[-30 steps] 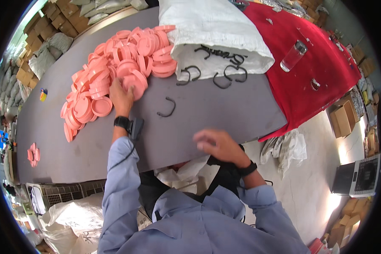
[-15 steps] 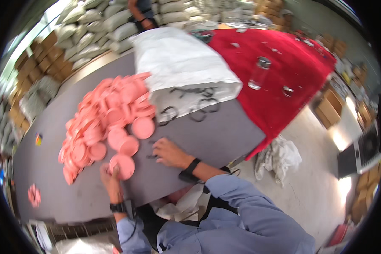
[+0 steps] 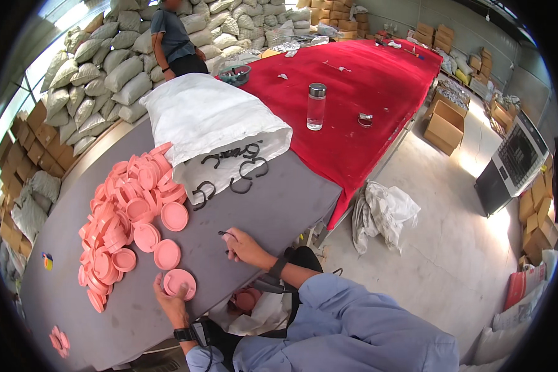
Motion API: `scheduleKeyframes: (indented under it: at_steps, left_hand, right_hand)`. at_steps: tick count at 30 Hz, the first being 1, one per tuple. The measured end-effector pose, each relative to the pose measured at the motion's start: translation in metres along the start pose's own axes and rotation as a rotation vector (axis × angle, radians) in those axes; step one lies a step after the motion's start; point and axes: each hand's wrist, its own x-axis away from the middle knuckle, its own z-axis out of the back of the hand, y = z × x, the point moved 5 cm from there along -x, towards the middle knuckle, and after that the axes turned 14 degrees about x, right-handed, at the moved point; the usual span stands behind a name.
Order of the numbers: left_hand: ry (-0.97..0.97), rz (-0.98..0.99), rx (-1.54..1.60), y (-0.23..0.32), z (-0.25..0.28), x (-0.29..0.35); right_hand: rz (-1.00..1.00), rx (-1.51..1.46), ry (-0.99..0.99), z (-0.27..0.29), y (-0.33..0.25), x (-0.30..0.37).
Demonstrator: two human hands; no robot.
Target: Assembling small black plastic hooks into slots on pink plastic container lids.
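My left hand [image 3: 172, 305] grips the edge of a round pink plastic lid [image 3: 181, 280] near the table's front edge, thumb on top. My right hand [image 3: 249, 249] is closed, with a thin black curved clip [image 3: 227, 234] poking out from its fingertips; the rest of the clip is hidden. Two or three loose pink lids [image 3: 167, 254] lie just beyond my left hand. Farther left, a big heap of pink lids [image 3: 115, 226] covers the grey tabletop [image 3: 136, 328]. Several black C-shaped clips [image 3: 242, 185] lie in and before the mouth of a white woven sack [image 3: 214, 115].
A red cloth [image 3: 347, 74] covers the table's far right part, with a glass bottle [image 3: 316, 108] standing on it. A crumpled white sack [image 3: 384, 214], an open carton [image 3: 444, 127] and an air cooler [image 3: 513, 164] stand or lie on the floor. A person [image 3: 177, 40] stands beyond the table.
The head view has tilted up and turned, shifting the scene. The black clip now shows between my right fingertips, raised from the table. My left hand still holds the pink lid.
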Motion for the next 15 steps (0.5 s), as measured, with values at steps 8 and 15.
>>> scheduleKeyframes:
  at_steps: [8,15]
  left_hand:
    - [-0.068,0.13,0.177,-0.014,-0.002,0.011]
    - [-0.093,0.086,0.128,-0.001,-0.023,0.024]
  right_hand:
    - [0.211,0.273,0.26,0.02,0.01,0.005]
    - [0.336,0.409,0.204,0.005,0.009,0.014]
